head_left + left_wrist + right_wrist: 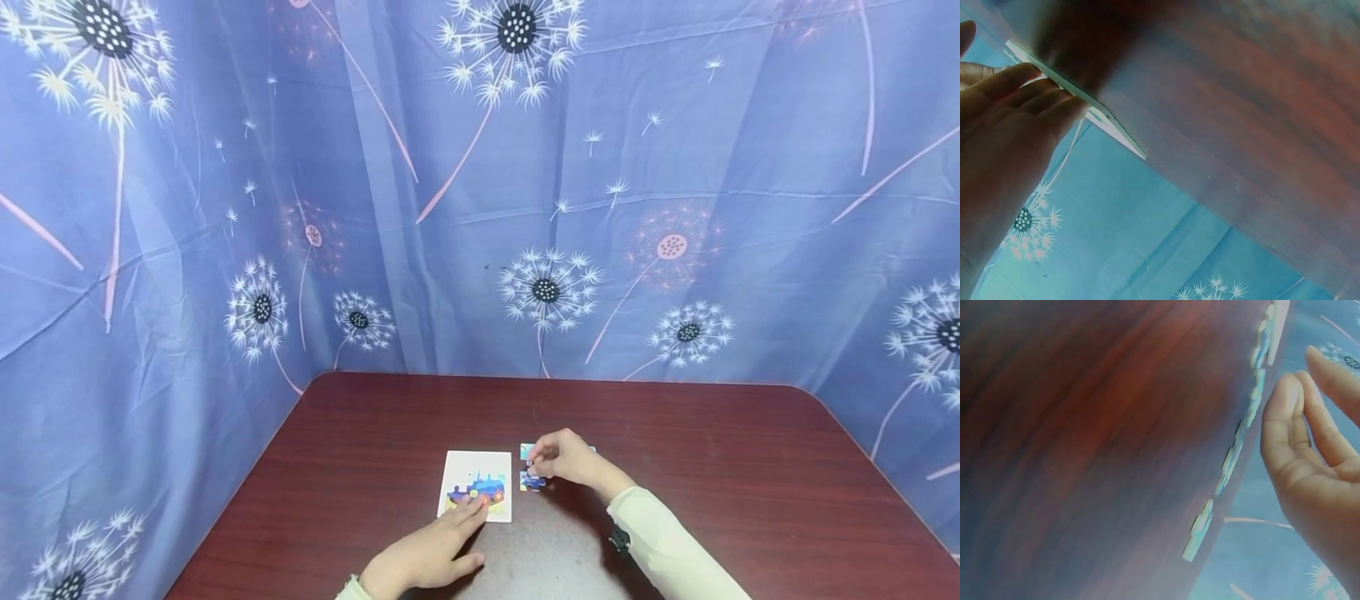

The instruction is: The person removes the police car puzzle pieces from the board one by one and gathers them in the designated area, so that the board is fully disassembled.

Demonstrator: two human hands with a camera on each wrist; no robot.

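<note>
My left hand (435, 546) lies with straight fingers over the lower edge of a white picture card (474, 463) printed with a blue vehicle. In the left wrist view, the fingertips touch the card (1100, 112), seen edge-on. Just right of the card, my right hand (566, 458) is over several small jigsaw puzzle pieces (532, 482), partly covering them. In the right wrist view, the right hand's (1310, 437) thumb and fingers are bent toward each other, near a line of puzzle pieces (1230, 464). I cannot tell whether a piece is between those fingertips.
The brown wooden table (360, 442) reaches back to a blue curtain (450, 275) with a dandelion print, which also hangs along the left and right sides. A dark device (619, 539) is strapped at the right wrist, below the pale sleeve.
</note>
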